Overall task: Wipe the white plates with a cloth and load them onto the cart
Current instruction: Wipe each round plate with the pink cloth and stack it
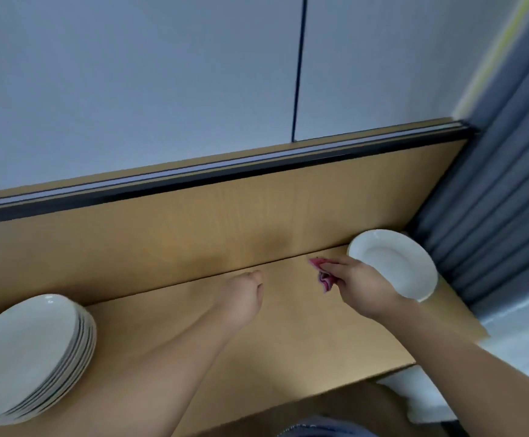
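Head view: left hand [244, 294] hovers over the wooden surface [288, 335], fingers curled in, holding nothing. Right hand [362, 287] pinches a crumpled cloth [322, 274], pink, between thumb and fingers. Single white plate [397, 263] sits at the far right of the surface, just beyond the right hand and beside the grey curtain [493, 216]; the hand overlaps its rim, contact can't be told. Stack of white plates [29, 354] at the near left edge, well apart from both hands.
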Demonstrator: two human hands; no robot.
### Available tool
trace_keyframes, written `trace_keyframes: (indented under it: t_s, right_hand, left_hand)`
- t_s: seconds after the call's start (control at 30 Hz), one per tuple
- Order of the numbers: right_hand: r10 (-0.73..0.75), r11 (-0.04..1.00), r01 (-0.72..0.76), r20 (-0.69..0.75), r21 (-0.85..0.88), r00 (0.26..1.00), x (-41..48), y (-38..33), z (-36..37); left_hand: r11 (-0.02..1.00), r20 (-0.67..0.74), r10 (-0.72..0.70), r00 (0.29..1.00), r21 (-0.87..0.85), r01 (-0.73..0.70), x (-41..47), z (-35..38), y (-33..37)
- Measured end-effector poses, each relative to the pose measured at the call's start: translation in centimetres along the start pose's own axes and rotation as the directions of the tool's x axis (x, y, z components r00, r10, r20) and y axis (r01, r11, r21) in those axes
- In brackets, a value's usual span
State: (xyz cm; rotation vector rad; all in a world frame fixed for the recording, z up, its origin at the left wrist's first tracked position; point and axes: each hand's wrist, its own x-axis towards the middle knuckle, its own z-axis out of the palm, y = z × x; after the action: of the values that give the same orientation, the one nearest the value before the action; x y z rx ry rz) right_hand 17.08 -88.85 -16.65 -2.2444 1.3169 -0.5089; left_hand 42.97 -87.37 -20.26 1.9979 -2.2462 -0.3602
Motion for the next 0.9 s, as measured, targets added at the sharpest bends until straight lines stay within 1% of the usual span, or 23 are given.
trace_keyframes:
  t_s: [0.07, 0.13, 0.2, 0.27, 0.4, 0.5, 0.57, 0.7, 0.8, 0.9]
  right_hand:
    - [0.099, 0.995, -0.100, -0.051, -0.007, 0.994, -2.7, 2.7, -2.0]
    - [0.196, 0.980, -0.197, -0.064, -0.011, 0.979, -5.0, 5.2, -3.6]
    - [0.242, 0.970, -0.243, -0.062, -0.003, 0.968, -6.9, 7.5, -4.8]
    - [0.256, 0.967, -0.256, -0.069, 0.003, 0.964, -8.3, 9.5, -5.6]
    - [0.240, 0.971, -0.239, -0.088, 0.016, 0.967, -9.8, 13.1, -6.5]
    - [0.244, 0.970, -0.244, -0.092, 0.014, 0.965, -10.0, 15.3, -6.7]
    - [0.257, 0.966, -0.255, -0.078, 0.034, 0.963, -9.9, 16.1, -6.8]
    - [0.291, 0.953, -0.286, -0.045, 0.094, 0.956, -9.4, 16.7, -7.4]
    - [0.280, 0.959, -0.278, -0.037, 0.055, 0.959, -9.0, 17.0, -7.8]
    - [0.275, 0.961, -0.273, -0.047, 0.036, 0.960, -8.8, 17.1, -8.1]
  left_hand:
    - [0.997, 0.027, 0.068, 0.997, -0.049, -0.067, 2.0, 1.4, 4.0]
    - [0.989, 0.046, 0.124, 0.991, -0.089, -0.120, 3.8, 2.8, 7.8]
    - [0.985, 0.080, 0.148, 0.986, -0.105, -0.139, 5.5, 4.1, 11.1]
    - [0.986, 0.111, 0.139, 0.984, -0.110, -0.126, 7.0, 5.3, 14.0]
    - [0.979, 0.138, 0.072, 0.988, -0.200, -0.044, 9.5, 7.1, 18.2]
    - [0.961, 0.145, -0.011, 0.989, -0.272, 0.050, 11.3, 8.2, 19.7]
    - [0.952, 0.177, -0.086, 0.981, -0.274, 0.133, 12.4, 8.8, 20.0]
    - [0.930, 0.260, -0.180, 0.949, -0.269, 0.251, 14.3, 9.5, 20.0]
    - [0.918, 0.267, -0.234, 0.935, -0.257, 0.303, 15.1, 9.7, 20.2]
    - [0.886, 0.330, -0.270, 0.905, -0.283, 0.367, 15.7, 9.7, 20.6]
